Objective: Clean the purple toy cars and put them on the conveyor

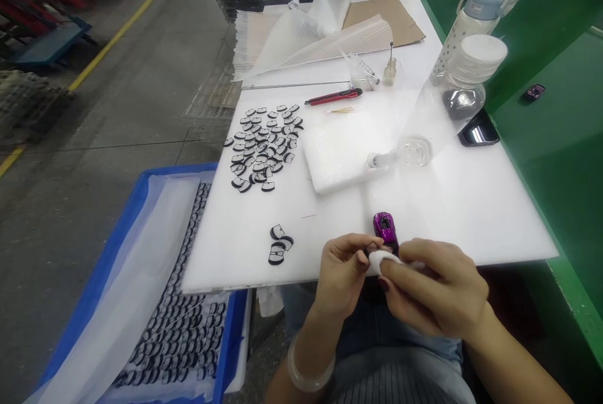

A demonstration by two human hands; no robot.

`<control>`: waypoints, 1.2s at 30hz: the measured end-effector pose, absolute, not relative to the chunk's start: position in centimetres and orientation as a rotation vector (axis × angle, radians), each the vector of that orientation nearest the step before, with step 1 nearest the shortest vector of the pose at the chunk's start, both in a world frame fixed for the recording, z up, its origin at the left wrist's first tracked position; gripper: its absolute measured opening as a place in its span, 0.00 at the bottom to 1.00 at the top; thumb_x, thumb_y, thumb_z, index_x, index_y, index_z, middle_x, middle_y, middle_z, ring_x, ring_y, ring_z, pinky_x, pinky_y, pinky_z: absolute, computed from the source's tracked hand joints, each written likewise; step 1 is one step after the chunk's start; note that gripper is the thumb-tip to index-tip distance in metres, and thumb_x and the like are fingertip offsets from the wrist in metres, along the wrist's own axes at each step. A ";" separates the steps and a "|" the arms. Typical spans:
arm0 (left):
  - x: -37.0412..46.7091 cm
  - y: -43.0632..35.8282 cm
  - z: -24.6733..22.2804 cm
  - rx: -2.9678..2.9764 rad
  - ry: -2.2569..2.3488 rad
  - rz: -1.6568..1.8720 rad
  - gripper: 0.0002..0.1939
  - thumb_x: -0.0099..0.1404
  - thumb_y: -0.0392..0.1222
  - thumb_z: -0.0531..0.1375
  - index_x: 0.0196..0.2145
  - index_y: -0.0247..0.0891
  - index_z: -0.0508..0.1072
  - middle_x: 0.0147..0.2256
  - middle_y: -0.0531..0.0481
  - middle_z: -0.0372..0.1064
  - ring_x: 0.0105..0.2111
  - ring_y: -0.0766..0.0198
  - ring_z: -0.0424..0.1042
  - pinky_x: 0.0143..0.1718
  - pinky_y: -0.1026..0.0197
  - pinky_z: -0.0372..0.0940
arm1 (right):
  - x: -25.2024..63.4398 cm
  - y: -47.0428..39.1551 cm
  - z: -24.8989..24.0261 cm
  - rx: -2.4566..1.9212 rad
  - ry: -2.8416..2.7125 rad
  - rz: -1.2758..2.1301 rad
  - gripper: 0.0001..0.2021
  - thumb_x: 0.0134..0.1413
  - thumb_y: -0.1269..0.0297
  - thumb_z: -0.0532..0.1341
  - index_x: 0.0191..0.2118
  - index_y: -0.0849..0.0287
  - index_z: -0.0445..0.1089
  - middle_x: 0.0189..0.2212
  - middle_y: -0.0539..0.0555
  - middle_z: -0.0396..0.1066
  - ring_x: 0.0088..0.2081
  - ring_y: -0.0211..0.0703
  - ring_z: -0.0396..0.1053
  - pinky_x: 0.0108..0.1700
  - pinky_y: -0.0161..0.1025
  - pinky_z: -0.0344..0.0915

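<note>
Near the table's front edge, my left hand point(342, 273) pinches a small dark-edged part point(373, 247) between thumb and forefinger; it looks like the curved clear pieces on the table, though fingers cover most of it. My right hand point(436, 284) is closed on a folded white cloth point(385, 259), pressed against that part. Just beyond my fingers sits a purple toy car point(385, 228). Off to the left lie a few loose curved pieces point(277, 254) with black edges. A large scattered group of the same pieces point(264, 146) spreads further back.
A white pad point(336, 152), a red utility knife point(333, 97), a small glass bottle point(389, 71), a clear bottle point(443, 109), a tumbler point(485, 8) and a phone point(479, 129) stand or lie on the table. A blue tray point(134, 215) holding rows of pieces is at lower left.
</note>
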State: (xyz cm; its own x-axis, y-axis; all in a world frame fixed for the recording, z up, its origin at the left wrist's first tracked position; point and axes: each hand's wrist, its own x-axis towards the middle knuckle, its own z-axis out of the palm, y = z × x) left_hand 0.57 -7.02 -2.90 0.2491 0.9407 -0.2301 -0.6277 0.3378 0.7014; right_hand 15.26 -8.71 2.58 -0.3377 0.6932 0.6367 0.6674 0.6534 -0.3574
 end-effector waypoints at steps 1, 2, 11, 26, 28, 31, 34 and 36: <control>0.6 -7.0 -2.9 0.533 0.687 1.142 0.17 0.46 0.55 0.75 0.28 0.41 0.83 0.26 0.49 0.77 0.26 0.67 0.75 0.31 0.67 0.73 | 15.6 -8.8 2.7 -1.051 -2.090 0.026 0.07 0.59 0.72 0.59 0.41 0.57 0.72 0.28 0.51 0.67 0.23 0.34 0.62 0.23 0.34 0.64; 0.6 -6.9 -2.8 0.536 0.680 1.145 0.17 0.45 0.55 0.75 0.28 0.41 0.83 0.25 0.49 0.77 0.26 0.67 0.75 0.31 0.67 0.73 | 15.8 -8.9 2.8 -1.067 -2.094 0.012 0.07 0.58 0.72 0.60 0.41 0.57 0.72 0.28 0.51 0.67 0.23 0.34 0.62 0.22 0.34 0.63; 0.1 -7.0 -2.7 0.649 0.719 1.185 0.17 0.50 0.56 0.73 0.31 0.42 0.83 0.27 0.48 0.79 0.27 0.64 0.77 0.32 0.64 0.75 | 16.6 -9.0 2.9 -1.083 -2.157 0.039 0.05 0.59 0.72 0.60 0.37 0.59 0.73 0.28 0.52 0.68 0.23 0.34 0.63 0.23 0.35 0.63; 0.4 -7.3 -3.1 2.288 1.194 1.203 0.08 0.65 0.35 0.65 0.43 0.38 0.77 0.34 0.47 0.73 0.34 0.62 0.72 0.36 0.58 0.72 | 17.8 -9.5 -1.3 -1.545 -1.639 0.555 0.04 0.59 0.67 0.64 0.36 0.58 0.76 0.28 0.51 0.70 0.25 0.36 0.68 0.24 0.33 0.63; 0.4 -7.3 -3.2 2.275 1.188 1.172 0.09 0.65 0.36 0.65 0.44 0.39 0.77 0.35 0.48 0.72 0.35 0.62 0.72 0.37 0.59 0.72 | 17.9 -9.5 -1.1 -1.554 -1.666 0.602 0.04 0.59 0.67 0.64 0.36 0.59 0.76 0.28 0.51 0.70 0.25 0.36 0.68 0.24 0.33 0.63; 0.2 -7.3 -3.2 2.216 1.211 1.112 0.10 0.64 0.39 0.66 0.44 0.40 0.77 0.37 0.48 0.72 0.36 0.62 0.73 0.39 0.59 0.72 | 18.1 -9.4 -1.0 -1.565 -1.696 0.642 0.04 0.59 0.67 0.64 0.36 0.60 0.76 0.29 0.51 0.70 0.25 0.36 0.68 0.24 0.33 0.62; 0.0 -7.2 -3.1 2.128 1.232 1.081 0.11 0.64 0.38 0.66 0.45 0.38 0.78 0.39 0.47 0.71 0.38 0.62 0.73 0.41 0.60 0.73 | 18.2 -9.4 -1.0 -1.572 -1.710 0.648 0.03 0.59 0.67 0.64 0.36 0.60 0.76 0.29 0.51 0.70 0.25 0.36 0.68 0.24 0.33 0.62; -0.1 -7.1 -3.0 2.093 1.234 1.074 0.10 0.65 0.35 0.65 0.45 0.37 0.78 0.40 0.47 0.71 0.40 0.63 0.73 0.42 0.60 0.72 | 18.2 -9.4 -1.0 -1.568 -1.722 0.651 0.03 0.59 0.67 0.64 0.36 0.60 0.75 0.29 0.51 0.70 0.26 0.36 0.69 0.25 0.33 0.63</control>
State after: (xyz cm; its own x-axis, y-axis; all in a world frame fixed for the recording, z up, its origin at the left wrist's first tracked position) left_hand -0.07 -7.09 -3.05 0.2850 0.8783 0.3839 0.5015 -0.4779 0.7212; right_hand 18.16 -9.44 -1.01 -0.0138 0.9860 0.1661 0.6297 0.1376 -0.7645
